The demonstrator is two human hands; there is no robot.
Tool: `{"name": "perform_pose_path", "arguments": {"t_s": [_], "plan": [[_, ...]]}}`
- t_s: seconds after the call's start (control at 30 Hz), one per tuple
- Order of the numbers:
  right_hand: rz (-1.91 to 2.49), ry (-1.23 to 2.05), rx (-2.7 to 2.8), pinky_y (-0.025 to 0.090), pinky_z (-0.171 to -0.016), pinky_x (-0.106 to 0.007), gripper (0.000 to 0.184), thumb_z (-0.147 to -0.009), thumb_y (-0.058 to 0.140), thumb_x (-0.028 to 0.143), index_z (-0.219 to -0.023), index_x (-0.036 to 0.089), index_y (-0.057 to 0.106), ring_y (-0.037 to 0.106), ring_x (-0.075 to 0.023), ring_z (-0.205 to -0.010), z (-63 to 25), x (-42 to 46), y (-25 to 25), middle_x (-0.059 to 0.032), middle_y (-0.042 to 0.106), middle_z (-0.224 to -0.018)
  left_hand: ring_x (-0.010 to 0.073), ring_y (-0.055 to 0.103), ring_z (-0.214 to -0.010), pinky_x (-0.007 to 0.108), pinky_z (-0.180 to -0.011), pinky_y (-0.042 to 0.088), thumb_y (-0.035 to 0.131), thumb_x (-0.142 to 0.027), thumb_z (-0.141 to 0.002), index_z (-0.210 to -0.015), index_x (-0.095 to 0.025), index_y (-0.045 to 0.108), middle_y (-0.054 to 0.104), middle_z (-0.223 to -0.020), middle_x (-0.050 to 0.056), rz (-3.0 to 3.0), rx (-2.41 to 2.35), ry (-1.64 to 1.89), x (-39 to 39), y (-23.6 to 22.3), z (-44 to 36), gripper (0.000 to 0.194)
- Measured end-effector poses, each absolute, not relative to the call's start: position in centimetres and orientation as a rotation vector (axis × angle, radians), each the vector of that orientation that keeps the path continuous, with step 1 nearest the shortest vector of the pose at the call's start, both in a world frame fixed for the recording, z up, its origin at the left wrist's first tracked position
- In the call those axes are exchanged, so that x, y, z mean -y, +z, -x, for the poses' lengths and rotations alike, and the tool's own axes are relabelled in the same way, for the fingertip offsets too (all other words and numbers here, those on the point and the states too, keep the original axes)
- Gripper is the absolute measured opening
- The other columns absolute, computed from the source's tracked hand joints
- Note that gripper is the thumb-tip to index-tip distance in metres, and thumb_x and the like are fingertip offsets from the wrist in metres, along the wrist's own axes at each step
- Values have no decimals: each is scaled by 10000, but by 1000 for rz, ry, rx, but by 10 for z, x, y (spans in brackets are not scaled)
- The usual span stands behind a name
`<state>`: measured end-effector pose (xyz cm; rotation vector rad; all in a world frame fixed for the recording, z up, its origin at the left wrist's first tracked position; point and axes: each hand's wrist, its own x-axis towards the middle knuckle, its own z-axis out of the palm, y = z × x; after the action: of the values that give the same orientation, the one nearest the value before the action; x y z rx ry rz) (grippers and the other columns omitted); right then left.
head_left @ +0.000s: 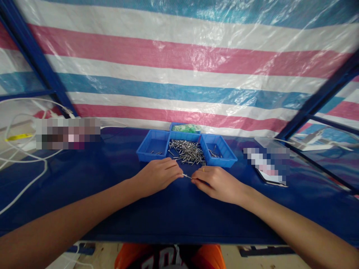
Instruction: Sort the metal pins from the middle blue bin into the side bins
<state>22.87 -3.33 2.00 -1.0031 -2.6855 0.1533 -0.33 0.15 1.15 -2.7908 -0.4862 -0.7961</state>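
Between my two hands, just above the blue table, a thin silvery metal pin with a wider collar (pixel 187 176) is stretched sideways. My left hand (pixel 159 173) pinches one end of it with thumb and fingers. At the other end, the fingertips of my right hand (pixel 217 181) close on the pin; a ring shows on one finger. Right behind the hands lies a pile of similar metal pins (pixel 186 151) in an open blue tray. To the left, a blue bin (pixel 153 144) has a few pins at its bottom. Several more lie in the right blue bin (pixel 221 161).
A further blue bin (pixel 174 125) at the back holds green and clear plastic. A phone (pixel 270 179), partly blurred out, lies on the blue table (pixel 157 220) at right. White cables (pixel 42 175) run along the left. Striped plastic sheeting (pixel 179 56) hangs behind.
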Motion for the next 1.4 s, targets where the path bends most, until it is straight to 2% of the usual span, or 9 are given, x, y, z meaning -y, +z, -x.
{"name": "perform_pose_path", "arguments": {"t_s": [0.13,0.3,0.5,0.7,0.9,1.1,1.3,1.4], "plan": [[977,170,2709,399,-636,-231,209,-954,431,213,-867,151,611,568,-131,-679,-226,33,18,-41,607,-752,114,574,-790,214,-745,452,418,-251,-978,-914,-142,604,652,-839,14,2835,352,-944,5,11,-1,224],[949,201,2705,392,-634,-224,221,-962,420,219,-838,155,591,559,-126,-672,-224,32,15,-33,595,-746,119,582,-807,222,-751,458,452,-229,-961,-940,-152,604,660,-864,11,2873,305,-953,6,7,-4,172],[912,245,2706,414,-657,-225,203,-956,433,214,-888,152,614,579,-131,-705,-224,32,13,-41,613,-782,119,600,-833,209,-765,475,482,-207,-908,-880,-154,596,655,-900,39,3053,380,-949,10,8,-6,128],[929,274,2706,443,-677,-230,197,-954,456,239,-991,155,631,607,-138,-738,-224,34,17,-51,640,-831,126,614,-770,207,-703,491,506,-161,-841,-882,-154,590,663,-816,25,3115,388,-1003,13,10,-4,94],[936,207,2676,449,-676,-249,224,-959,446,260,-1017,152,633,610,-148,-744,-229,35,22,-56,644,-831,134,600,-796,213,-724,469,509,-148,-794,-865,-160,579,644,-843,28,3122,569,-890,10,10,-2,101],[918,230,2667,455,-684,-251,247,-962,446,305,-1022,144,624,616,-151,-746,-226,36,22,-59,647,-832,113,543,-689,202,-654,404,521,-159,-823,-799,-172,566,591,-721,-13,3089,640,-733,7,10,-3,53],[914,238,2689,441,-666,-240,262,-976,407,274,-925,148,631,606,-142,-715,-223,36,20,-53,638,-786,130,532,-719,226,-680,404,459,-200,-920,-877,-162,608,625,-761,10,3001,469,-768,6,4,-5,160],[946,243,2693,436,-660,-241,249,-979,396,265,-954,153,617,604,-143,-713,-224,35,21,-50,637,-787,136,543,-754,233,-710,414,446,-229,-943,-915,-161,623,643,-799,18,2984,476,-757,5,4,-4,192]]}}
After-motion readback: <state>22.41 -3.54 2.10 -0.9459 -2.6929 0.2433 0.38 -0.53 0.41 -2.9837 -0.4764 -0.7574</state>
